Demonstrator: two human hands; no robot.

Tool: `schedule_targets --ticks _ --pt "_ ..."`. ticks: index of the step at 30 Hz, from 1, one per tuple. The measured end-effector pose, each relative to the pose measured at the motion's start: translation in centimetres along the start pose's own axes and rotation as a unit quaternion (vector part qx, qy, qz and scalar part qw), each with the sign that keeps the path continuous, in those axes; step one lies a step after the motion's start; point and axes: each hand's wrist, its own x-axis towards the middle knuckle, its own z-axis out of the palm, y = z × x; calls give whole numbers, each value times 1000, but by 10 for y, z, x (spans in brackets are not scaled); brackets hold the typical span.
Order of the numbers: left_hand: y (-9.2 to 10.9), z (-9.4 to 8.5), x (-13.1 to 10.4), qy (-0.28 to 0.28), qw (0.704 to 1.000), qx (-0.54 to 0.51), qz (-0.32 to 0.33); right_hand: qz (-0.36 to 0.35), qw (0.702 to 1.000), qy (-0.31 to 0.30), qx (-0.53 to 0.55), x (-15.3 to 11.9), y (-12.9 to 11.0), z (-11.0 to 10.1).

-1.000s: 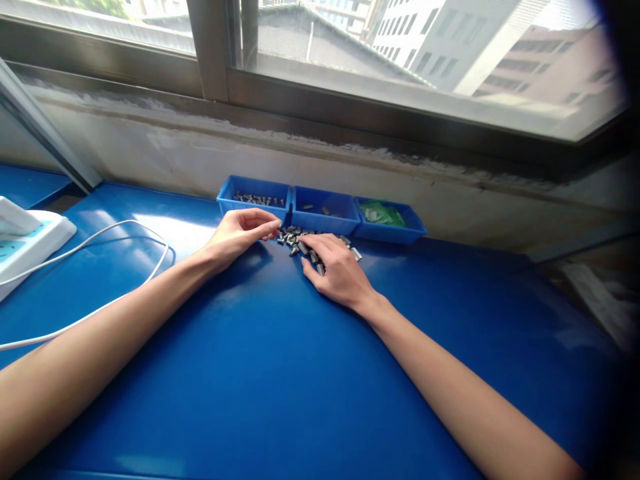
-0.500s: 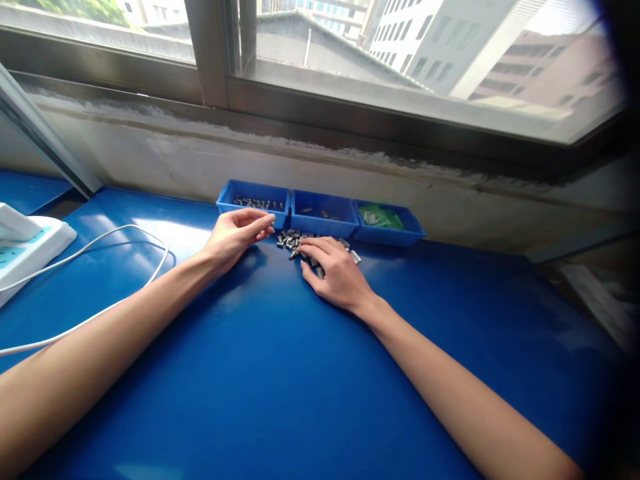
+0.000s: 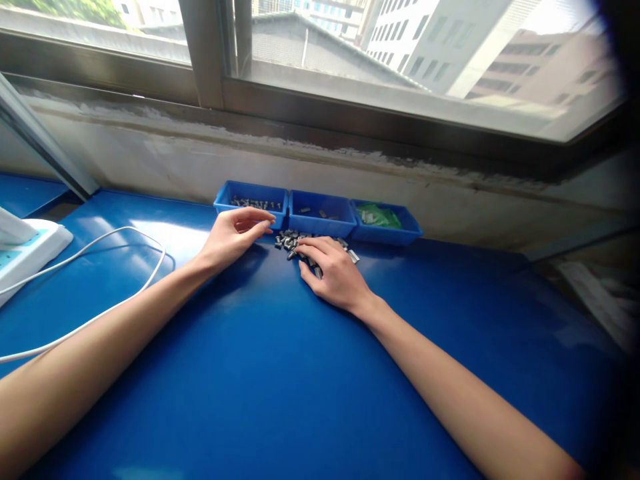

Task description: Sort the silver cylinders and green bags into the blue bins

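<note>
Three blue bins stand in a row by the wall. Small metal screws lie in the left bin, a few metal pieces in the middle bin, and a green bag in the right bin. In front of them is a pile of small metal parts on the blue table. My left hand hovers at the left bin's front edge, thumb and fingers apart, holding nothing visible. My right hand rests over the pile's right side, fingers spread and curved down onto the parts.
At the left lie a white power strip and a white cable that runs under my left forearm. A window frame and a low wall rise behind the bins.
The thumb of my left hand has moved away from its fingers, opening the hand slightly. My right hand stays over the pile, almost unchanged.
</note>
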Motion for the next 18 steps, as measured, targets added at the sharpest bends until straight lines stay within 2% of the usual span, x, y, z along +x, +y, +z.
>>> schedule_targets --ticks 3,6,9,12,18 --pt "-2 3 -3 -33 981 174 80 1 1000 -1 4 0 0 0" --pt "-6 4 -6 -85 945 275 157 -2 1000 -1 6 0 -1 -1" --pt "-10 3 -7 -118 921 318 192 -1 1000 -2 3 0 -1 0" --pt "-11 2 -7 -139 907 347 196 1 1000 -2 0 -1 -1 1" --pt "-11 3 -7 -160 895 361 205 -2 1000 -1 3 -1 -1 0"
